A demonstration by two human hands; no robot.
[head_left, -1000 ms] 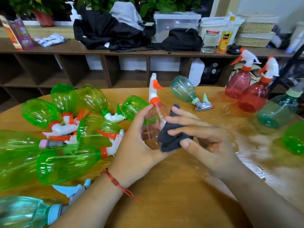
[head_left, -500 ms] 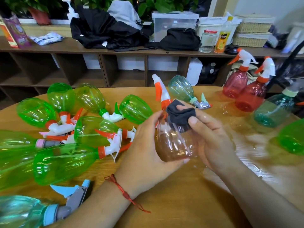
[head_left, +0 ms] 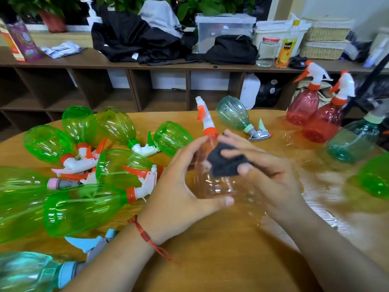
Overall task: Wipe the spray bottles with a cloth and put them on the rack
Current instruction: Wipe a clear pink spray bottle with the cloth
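Note:
A pale pink see-through spray bottle [head_left: 212, 184] with a white and orange trigger head stands nearly upright above the wooden table [head_left: 210, 249]. My left hand [head_left: 181, 186] grips its body from the left, thumb under the base. My right hand [head_left: 271, 171] holds a dark grey cloth [head_left: 225, 163] and presses it against the bottle's upper side. Several green spray bottles [head_left: 84, 205] lie on their sides at the left. Two red spray bottles [head_left: 320, 121] stand upright at the far right.
A teal bottle [head_left: 235, 114] lies behind the hands, another teal bottle [head_left: 353, 142] and a green one [head_left: 376, 175] sit at the right, and a blue-capped bottle [head_left: 31, 272] lies at the near left. A dark wooden shelf unit [head_left: 130, 89] with bags and containers runs behind the table.
The bottle has been turned from lying tilted to nearly upright in my left hand. My right hand has slid the cloth from the neck down onto the bottle's shoulder.

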